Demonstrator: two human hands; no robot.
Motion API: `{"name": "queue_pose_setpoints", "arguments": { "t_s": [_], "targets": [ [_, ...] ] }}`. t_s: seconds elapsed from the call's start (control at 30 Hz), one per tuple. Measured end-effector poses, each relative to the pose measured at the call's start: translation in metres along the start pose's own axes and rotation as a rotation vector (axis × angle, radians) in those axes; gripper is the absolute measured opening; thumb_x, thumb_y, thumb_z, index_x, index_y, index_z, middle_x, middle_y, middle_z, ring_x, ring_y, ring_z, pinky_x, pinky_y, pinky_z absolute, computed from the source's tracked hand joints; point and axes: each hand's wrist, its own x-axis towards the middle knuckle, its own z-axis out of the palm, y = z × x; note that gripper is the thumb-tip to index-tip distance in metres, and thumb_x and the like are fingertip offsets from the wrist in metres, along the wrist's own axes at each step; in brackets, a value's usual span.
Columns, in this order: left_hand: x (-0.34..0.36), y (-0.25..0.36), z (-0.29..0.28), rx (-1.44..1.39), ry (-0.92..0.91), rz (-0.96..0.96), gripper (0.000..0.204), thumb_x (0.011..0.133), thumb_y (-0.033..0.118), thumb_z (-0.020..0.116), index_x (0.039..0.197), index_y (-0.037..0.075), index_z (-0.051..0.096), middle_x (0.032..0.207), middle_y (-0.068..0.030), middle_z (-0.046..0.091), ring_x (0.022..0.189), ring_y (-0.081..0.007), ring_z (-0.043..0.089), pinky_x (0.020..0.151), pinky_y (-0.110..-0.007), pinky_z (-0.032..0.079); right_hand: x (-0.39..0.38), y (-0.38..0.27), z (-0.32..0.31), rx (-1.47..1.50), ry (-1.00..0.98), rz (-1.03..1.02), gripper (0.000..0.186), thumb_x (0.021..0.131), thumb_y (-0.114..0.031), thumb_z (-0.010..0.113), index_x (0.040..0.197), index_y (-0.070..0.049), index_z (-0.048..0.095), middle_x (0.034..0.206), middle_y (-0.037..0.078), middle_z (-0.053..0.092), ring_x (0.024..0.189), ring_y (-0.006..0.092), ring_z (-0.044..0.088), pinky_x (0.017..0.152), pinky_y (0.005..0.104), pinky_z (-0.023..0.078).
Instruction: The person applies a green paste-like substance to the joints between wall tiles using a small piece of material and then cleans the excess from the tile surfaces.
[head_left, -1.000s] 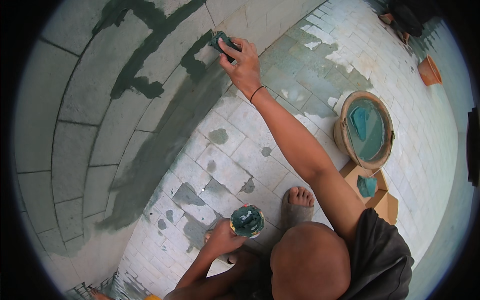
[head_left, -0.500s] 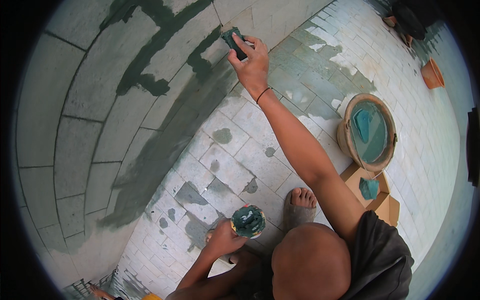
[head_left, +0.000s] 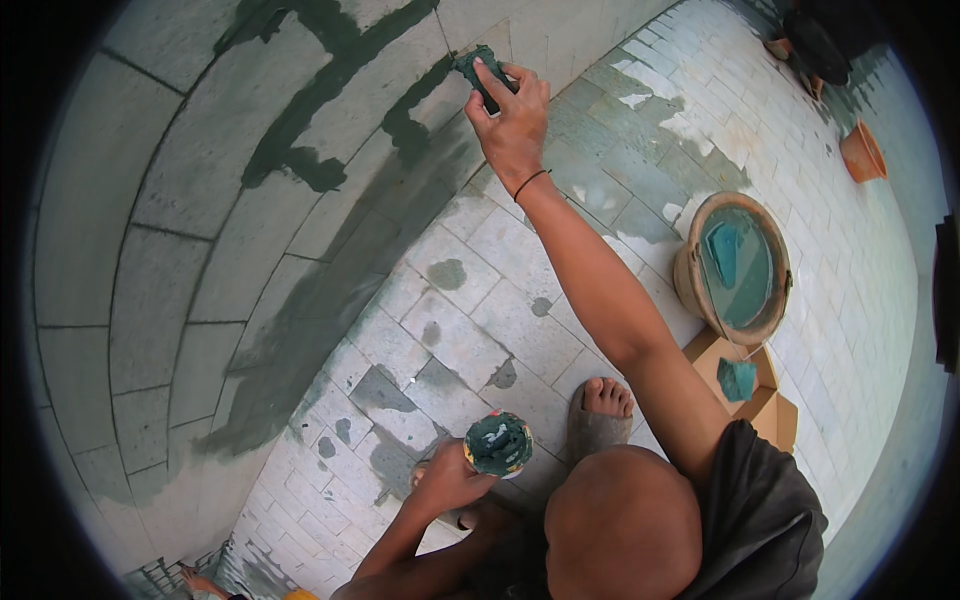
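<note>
My right hand (head_left: 515, 130) grips a small dark block (head_left: 480, 82) coated in green paste, its fingers wrapped round it, against the tiled wall (head_left: 165, 170) near the top centre. Dark green streaks and patches run along the wall's joints and tile faces around it. Low in the centre, my left hand (head_left: 450, 475) holds a small round tub (head_left: 497, 443) of dark green paste by its side, over the tiled floor (head_left: 450, 330).
A bucket (head_left: 690, 270) of greenish water stands at right, beside an open cardboard box (head_left: 775, 420) with a teal piece (head_left: 736, 380). An orange pot (head_left: 862, 150) sits farther back. A person in dark clothing (head_left: 815, 45) is top right; another person's hand (head_left: 195, 582) shows bottom left.
My right hand has moved up and to the right along the wall with the block. My left hand and the tub have barely moved.
</note>
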Motion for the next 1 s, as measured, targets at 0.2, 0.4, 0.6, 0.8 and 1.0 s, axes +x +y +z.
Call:
{"name": "queue_pose_setpoints", "arguments": {
  "t_s": [0.2, 0.4, 0.6, 0.8, 1.0],
  "targets": [
    [-0.004, -0.002, 0.0, -0.002, 0.017, -0.014, 0.019, 0.079, 0.01, 0.073, 0.096, 0.001, 0.071, 0.08, -0.0196, 0.071, 0.074, -0.0386, 0.07, 0.068, -0.041, 0.054, 0.004, -0.006, 0.015, -0.041, 0.158, -0.07, 0.042, 0.079, -0.009, 0.075, 0.119, -0.021, 0.076, 0.115, 0.008, 0.064, 0.097, 0.0282, 0.055, 0.086, 0.0403, 0.048],
    [-0.007, -0.004, -0.001, -0.044, 0.033, 0.015, 0.019, 0.078, 0.008, 0.072, 0.096, 0.0, 0.071, 0.08, -0.0198, 0.071, 0.071, -0.0369, 0.069, 0.069, -0.04, 0.054, -0.005, 0.0, 0.033, -0.136, 0.269, -0.094, 0.044, 0.076, -0.009, 0.076, 0.117, -0.027, 0.077, 0.115, 0.002, 0.065, 0.095, 0.0248, 0.052, 0.086, 0.0379, 0.043],
    [-0.011, -0.01, -0.004, -0.025, 0.025, -0.001, 0.02, 0.078, 0.008, 0.073, 0.096, 0.0, 0.071, 0.079, -0.0199, 0.07, 0.068, -0.0337, 0.067, 0.067, -0.039, 0.053, -0.007, 0.002, 0.034, -0.215, 0.306, -0.116, 0.046, 0.074, -0.009, 0.076, 0.116, -0.029, 0.078, 0.114, -0.001, 0.065, 0.096, 0.0223, 0.051, 0.088, 0.0386, 0.038],
    [-0.012, -0.007, -0.003, -0.032, 0.038, -0.016, 0.017, 0.078, 0.009, 0.074, 0.093, 0.001, 0.07, 0.075, -0.0193, 0.068, 0.063, -0.034, 0.064, 0.063, -0.04, 0.052, -0.017, 0.003, 0.037, -0.188, 0.279, -0.116, 0.048, 0.075, -0.008, 0.075, 0.117, -0.029, 0.077, 0.112, -0.001, 0.064, 0.096, 0.0214, 0.054, 0.089, 0.0398, 0.039],
    [-0.012, -0.007, -0.003, -0.063, 0.014, -0.006, 0.017, 0.078, 0.009, 0.074, 0.093, 0.001, 0.071, 0.074, -0.0186, 0.069, 0.063, -0.0323, 0.065, 0.064, -0.039, 0.052, -0.016, 0.001, 0.039, -0.15, 0.298, -0.035, 0.048, 0.073, -0.008, 0.076, 0.118, -0.025, 0.077, 0.11, 0.003, 0.064, 0.099, 0.023, 0.057, 0.091, 0.0407, 0.04]
  ]
}}
